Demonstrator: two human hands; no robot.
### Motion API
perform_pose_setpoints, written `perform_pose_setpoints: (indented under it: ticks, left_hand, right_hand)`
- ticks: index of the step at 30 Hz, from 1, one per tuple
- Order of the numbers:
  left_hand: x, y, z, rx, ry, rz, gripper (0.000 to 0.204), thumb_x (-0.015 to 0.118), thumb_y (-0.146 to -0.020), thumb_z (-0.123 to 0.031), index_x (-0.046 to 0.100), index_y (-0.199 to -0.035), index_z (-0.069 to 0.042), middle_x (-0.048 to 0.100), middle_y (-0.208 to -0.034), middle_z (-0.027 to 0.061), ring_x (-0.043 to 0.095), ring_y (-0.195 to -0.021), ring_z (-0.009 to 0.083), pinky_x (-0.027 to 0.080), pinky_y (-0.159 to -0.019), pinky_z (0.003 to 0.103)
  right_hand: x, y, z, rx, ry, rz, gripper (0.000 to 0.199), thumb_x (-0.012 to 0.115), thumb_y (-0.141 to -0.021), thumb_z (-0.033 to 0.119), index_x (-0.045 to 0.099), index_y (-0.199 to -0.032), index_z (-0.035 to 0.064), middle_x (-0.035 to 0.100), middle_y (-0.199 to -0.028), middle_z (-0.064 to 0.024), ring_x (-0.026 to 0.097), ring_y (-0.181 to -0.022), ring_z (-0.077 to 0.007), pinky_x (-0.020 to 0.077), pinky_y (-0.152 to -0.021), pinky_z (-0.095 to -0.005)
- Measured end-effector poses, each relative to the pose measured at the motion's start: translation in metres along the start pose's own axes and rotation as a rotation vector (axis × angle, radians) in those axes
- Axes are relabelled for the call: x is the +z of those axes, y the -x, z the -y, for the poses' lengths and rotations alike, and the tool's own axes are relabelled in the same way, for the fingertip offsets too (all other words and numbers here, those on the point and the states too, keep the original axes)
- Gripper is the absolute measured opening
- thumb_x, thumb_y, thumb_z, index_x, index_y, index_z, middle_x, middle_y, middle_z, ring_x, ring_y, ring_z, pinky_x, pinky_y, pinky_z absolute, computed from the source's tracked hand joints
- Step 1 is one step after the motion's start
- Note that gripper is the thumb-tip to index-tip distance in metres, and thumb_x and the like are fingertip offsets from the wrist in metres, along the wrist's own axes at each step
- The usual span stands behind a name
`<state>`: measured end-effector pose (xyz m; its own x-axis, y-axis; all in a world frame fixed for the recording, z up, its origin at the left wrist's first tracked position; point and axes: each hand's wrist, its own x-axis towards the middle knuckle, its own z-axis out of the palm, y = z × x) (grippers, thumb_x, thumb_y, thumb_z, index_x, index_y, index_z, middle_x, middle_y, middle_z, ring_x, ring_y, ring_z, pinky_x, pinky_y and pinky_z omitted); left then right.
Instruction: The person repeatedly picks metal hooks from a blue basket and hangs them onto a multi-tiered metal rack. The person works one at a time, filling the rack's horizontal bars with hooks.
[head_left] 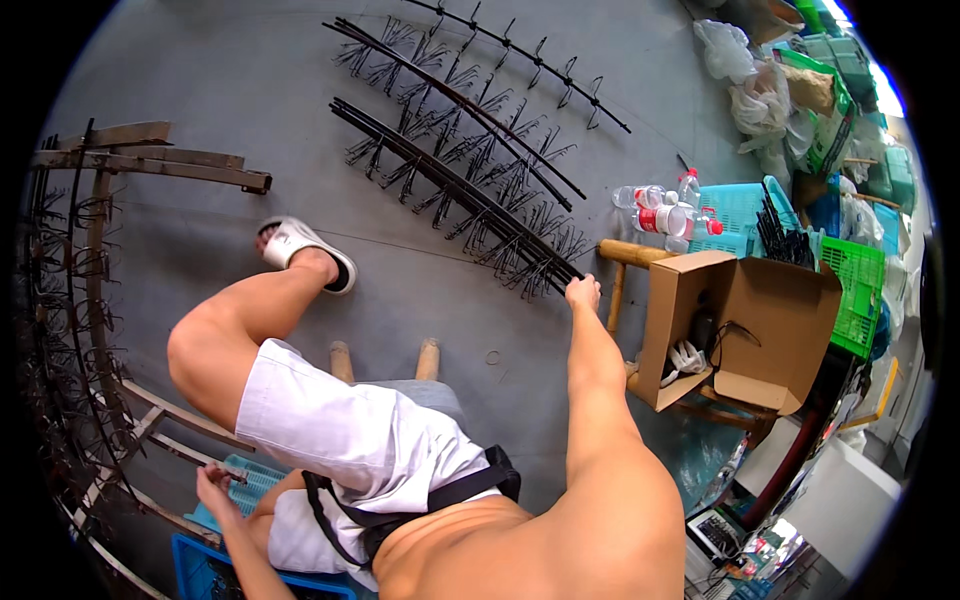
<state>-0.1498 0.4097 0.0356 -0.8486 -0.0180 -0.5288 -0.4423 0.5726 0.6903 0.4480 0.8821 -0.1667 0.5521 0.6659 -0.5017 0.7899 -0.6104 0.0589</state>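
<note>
My right arm stretches forward across the floor. At its end my right hand (583, 292) is closed on the near right end of a bundle of black hook racks (440, 168), long bars with thin wire hooks hanging off both sides. Low on the left, my left hand (212, 488) has its fingers curled together beside a small dark piece (238, 477), too small to name. Below that hand are a light-blue basket (255, 485) and a blue crate (190, 565). Beyond the bundle lie another pair of hooked bars (460, 100) and a single hooked bar (540, 62).
A metal frame (200, 165) hung with many hooked bars stands left. At right, an open cardboard box (665, 320) rests on a wooden stool (620, 255), near plastic bottles (665, 215), a turquoise basket (725, 205) and a green crate (852, 290). Bags line the far right.
</note>
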Motion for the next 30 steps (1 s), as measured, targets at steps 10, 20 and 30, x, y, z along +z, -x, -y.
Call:
perform_pose_setpoints:
  ticks: [10, 20, 30]
  left_hand:
    - [-0.049, -0.024, -0.021, -0.092, -0.583, 0.070, 0.041, 0.048, -0.090, -0.019, 0.044, -0.129, -0.009, 0.059, -0.102, 0.0049, 0.053, -0.068, 0.0103, 0.044, -0.053, 0.022]
    - [-0.012, -0.018, -0.087, 0.150, -0.551, 0.231, 0.039, 0.051, -0.088, -0.018, 0.046, -0.125, -0.005, 0.057, -0.093, 0.0045, 0.051, -0.067, 0.0088, 0.040, -0.053, 0.020]
    - [0.028, 0.049, -0.137, 0.507, -0.344, 0.338, 0.026, 0.048, -0.093, -0.021, 0.061, -0.105, -0.002, 0.061, -0.087, 0.0024, 0.054, -0.071, 0.0085, 0.044, -0.063, 0.022]
  right_hand:
    - [-0.012, -0.012, 0.009, -0.225, -0.020, 0.198, 0.084, 0.056, -0.069, 0.070, 0.057, -0.119, 0.0020, 0.057, -0.119, -0.0208, 0.047, -0.119, -0.0333, 0.0303, -0.102, -0.0412]
    - [-0.027, 0.061, -0.009, -0.351, 0.118, -0.113, 0.064, 0.049, -0.075, 0.070, 0.069, -0.090, 0.0113, 0.066, -0.086, -0.0173, 0.062, -0.089, -0.0367, 0.0466, -0.079, -0.0431]
    - [-0.053, 0.135, -0.024, -0.398, -0.068, -0.351, 0.059, 0.057, -0.069, 0.071, 0.071, -0.084, 0.0153, 0.066, -0.072, -0.0147, 0.064, -0.075, -0.0361, 0.0480, -0.069, -0.0452]
